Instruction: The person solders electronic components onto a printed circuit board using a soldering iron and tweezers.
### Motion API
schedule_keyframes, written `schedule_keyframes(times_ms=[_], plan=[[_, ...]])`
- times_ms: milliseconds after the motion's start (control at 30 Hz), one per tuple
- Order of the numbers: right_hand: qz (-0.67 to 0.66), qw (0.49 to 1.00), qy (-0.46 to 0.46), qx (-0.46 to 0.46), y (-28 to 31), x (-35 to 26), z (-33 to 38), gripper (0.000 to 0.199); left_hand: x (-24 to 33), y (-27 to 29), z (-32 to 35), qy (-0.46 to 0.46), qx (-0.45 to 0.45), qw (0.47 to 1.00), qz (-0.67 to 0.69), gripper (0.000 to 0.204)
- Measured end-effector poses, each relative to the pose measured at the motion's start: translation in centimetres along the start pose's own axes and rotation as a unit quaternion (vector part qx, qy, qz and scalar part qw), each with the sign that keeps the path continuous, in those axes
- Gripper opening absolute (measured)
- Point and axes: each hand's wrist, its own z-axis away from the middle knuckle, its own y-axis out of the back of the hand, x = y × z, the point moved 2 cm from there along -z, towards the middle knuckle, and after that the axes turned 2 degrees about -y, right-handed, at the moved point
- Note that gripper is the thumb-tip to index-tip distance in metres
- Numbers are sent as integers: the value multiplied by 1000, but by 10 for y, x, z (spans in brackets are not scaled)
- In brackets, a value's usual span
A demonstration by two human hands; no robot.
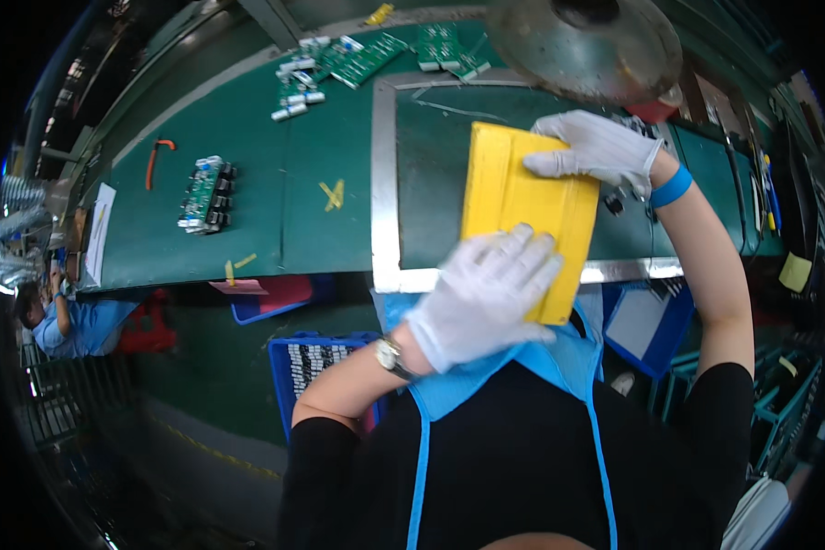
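A yellow rectangular plastic-looking panel (522,197) with lengthwise ridges is tilted above the near part of the framed work area. My right hand (596,151), in a white glove, grips its upper right edge, thumb across the face. My left hand (486,293), also gloved in white, lies on the lower left of the panel with fingers stretched out over its surface. The left hand is slightly blurred. Whatever is behind the panel is hidden.
Green circuit boards (367,60) with white parts lie along the far side of the bench (321,229). An assembled board block (208,194) sits left. A metal lamp shade (587,46) hangs far right. Below the bench edge is a blue crate (284,367); another person (82,325) is far left.
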Motion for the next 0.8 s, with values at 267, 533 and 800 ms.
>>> schedule_keyframes(times_ms=[267, 533, 800], plan=[[-82, 944, 211, 238, 12, -11, 59, 58, -34, 75, 0, 81, 204, 972, -83, 66], [188, 809, 411, 375, -21, 25, 55, 28, -69, 49, -7, -165, 68, 969, -172, 46], [341, 819, 345, 306, -48, 55, 58, 32, -72, 6, -1, -146, -54, 974, -162, 36]])
